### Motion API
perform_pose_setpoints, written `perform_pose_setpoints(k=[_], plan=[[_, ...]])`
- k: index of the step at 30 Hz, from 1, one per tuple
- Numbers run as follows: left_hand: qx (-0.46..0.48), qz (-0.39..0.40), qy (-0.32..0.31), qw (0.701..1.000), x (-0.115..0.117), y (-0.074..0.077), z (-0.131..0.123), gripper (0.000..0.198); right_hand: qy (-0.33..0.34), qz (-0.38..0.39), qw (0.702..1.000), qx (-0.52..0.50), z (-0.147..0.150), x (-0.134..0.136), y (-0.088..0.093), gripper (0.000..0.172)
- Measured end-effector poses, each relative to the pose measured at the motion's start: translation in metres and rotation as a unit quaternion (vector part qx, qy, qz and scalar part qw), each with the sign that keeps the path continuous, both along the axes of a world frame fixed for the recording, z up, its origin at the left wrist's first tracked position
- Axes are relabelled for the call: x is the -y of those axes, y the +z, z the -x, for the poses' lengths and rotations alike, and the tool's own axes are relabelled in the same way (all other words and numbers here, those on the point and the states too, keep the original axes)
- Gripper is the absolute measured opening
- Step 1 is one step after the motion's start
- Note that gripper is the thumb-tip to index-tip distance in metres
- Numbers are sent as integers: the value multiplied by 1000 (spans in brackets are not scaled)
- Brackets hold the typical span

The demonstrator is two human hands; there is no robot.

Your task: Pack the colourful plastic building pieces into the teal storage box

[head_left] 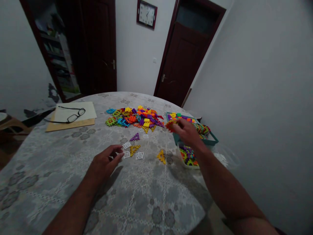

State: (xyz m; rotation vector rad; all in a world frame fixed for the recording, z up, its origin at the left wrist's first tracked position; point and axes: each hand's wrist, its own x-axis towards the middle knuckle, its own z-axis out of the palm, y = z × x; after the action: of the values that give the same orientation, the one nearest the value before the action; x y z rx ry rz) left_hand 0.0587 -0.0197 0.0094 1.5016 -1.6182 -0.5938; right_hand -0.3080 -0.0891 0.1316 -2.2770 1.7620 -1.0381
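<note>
Two yellow triangles [160,157], openwork and toothed at the edges, lie flat on the bench [137,195], its grey top patterned with flowers and chains. Thin white squares [139,155], latticed, lie around the left-hand triangle, some overlapping; a purple triangle [135,137] lies just beyond. Farther back, a loose heap [137,117] mixes toothed blue, green, red, orange, yellow and purple pieces.

To the right, a translucent tub [189,167] of multicoloured pieces is partly hidden by the right arm [225,186]; behind it, a green tray [212,142] bears striped stacks [204,130]. At left, black-framed glasses [72,118] rest on pale paper [89,110]. A clock [147,14] hangs on the far wall [132,58] between dark red doors [188,58].

Of the hands, the left hand [107,160] is low beside the white squares, fingers curled, thumb parted from the index; it shows nothing grasped, and contact with a square cannot be told. The right hand [187,130], arm outstretched, pinches red pieces [170,125] between heap and tray; their number is unclear.
</note>
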Motion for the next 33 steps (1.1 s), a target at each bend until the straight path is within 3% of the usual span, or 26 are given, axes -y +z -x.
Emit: perform_pose_setpoints(k=[4, 8, 18, 25, 33], plan=[[15, -11, -5, 1000, 0, 2, 2, 44, -205, -3, 977, -60, 79, 33, 3, 32], [28, -10, -7, 1000, 2, -4, 0, 49, -268, -121, 947, -132, 117, 52, -14, 36], [45, -22, 0, 999, 8, -15, -6, 50, -237, -197, 941, -139, 111, 84, -43, 35], [41, -31, -1, 999, 11, -20, -7, 52, -174, -208, 956, -114, 112, 88, -49, 61], [40, -40, -3, 998, 9, -16, -6, 54, -129, -205, 961, -135, 127, 74, -40, 30]])
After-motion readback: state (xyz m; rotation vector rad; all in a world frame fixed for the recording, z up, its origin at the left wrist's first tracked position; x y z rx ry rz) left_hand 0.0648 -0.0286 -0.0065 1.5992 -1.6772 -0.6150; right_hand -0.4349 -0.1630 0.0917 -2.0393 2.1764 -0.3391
